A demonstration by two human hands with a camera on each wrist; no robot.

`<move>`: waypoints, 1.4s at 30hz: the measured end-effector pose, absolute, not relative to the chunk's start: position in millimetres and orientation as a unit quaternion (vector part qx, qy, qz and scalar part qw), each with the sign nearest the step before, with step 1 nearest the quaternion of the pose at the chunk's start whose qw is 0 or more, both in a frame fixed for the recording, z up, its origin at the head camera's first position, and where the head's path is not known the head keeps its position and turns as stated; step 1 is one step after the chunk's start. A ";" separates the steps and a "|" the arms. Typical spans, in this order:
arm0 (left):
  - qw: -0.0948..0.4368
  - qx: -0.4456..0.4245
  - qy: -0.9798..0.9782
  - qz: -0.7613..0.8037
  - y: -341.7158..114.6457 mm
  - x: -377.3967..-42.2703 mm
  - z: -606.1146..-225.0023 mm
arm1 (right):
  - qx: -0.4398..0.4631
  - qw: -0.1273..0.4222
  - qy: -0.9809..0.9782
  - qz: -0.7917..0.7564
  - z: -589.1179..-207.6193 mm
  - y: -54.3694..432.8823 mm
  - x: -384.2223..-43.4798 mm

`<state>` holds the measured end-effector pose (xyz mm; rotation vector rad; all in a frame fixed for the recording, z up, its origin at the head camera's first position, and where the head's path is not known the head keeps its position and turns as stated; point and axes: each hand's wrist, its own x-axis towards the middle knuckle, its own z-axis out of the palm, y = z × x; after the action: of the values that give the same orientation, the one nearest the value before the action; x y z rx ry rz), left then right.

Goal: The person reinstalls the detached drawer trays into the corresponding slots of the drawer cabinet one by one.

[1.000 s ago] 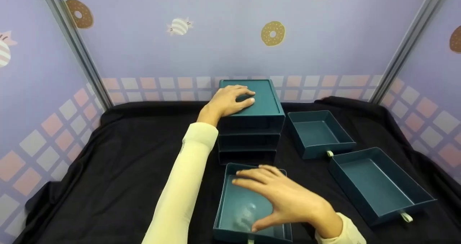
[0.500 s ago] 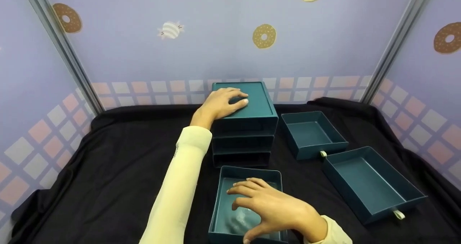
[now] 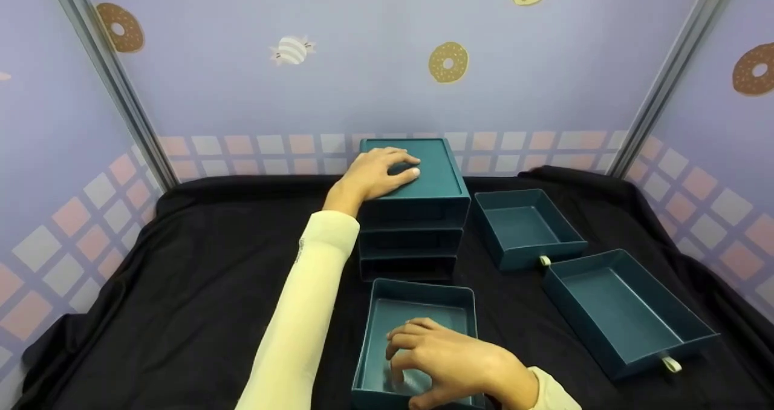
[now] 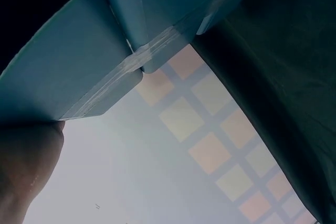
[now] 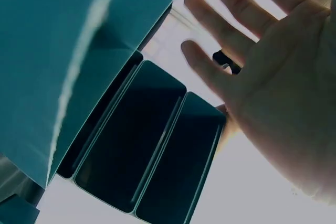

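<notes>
A teal desktop drawer cabinet (image 3: 434,169) stands at the back, its stacked slots holding no drawers. My left hand (image 3: 376,175) rests on the left of its top, thumb and fingers spread. In front lies a detached teal drawer (image 3: 423,311). My right hand (image 3: 450,361) hovers over the near part of that drawer, fingers bent loosely downward. A pale patch (image 3: 414,381) shows below its fingers; whether object or reflection, I cannot tell. In the right wrist view, the right palm (image 5: 286,66) faces the camera and grips nothing. The left wrist view shows the cabinet's side (image 4: 73,74) above part of the left hand (image 4: 26,166).
To the right lie two more teal drawers: a smaller one (image 3: 525,224) beside the cabinet and a larger one (image 3: 635,313) nearer me, each with a pale pull tab. Black cloth (image 3: 199,301) covers the table, and patterned lilac walls (image 3: 363,95) enclose it.
My right hand has lowered toward the near part of the front drawer, its fingers bending more. The left hand stays on the cabinet. The head view has shifted slightly.
</notes>
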<state>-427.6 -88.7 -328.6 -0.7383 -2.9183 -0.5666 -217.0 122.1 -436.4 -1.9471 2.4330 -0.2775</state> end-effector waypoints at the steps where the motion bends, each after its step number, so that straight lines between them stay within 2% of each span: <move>1: 0.040 -0.240 -0.952 -0.185 -89.1 -427.3 -328.6 | -0.627 0.006 0.773 -0.092 -436.9 121.0 -216.4; 12: 0.037 -0.244 -0.950 -0.189 -89.9 -427.5 -328.8 | -0.649 -0.029 0.753 -0.101 -437.1 113.9 -209.2; 20: 0.032 -0.241 -0.951 -0.189 -87.4 -428.0 -328.6 | -0.641 -0.065 0.758 -0.102 -437.0 114.1 -209.9; 32: 0.028 -0.236 -0.953 -0.189 -89.3 -427.9 -330.3 | -0.624 -0.092 0.766 -0.124 -441.5 115.0 -215.8; 42: 0.034 -0.236 -0.952 -0.190 -89.0 -426.8 -328.9 | -0.628 -0.075 0.760 -0.151 -444.8 115.5 -223.8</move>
<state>-426.8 -89.0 -328.9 -0.7267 -2.9290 -0.5835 -223.8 115.5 -444.8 -2.0737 2.5070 -0.4986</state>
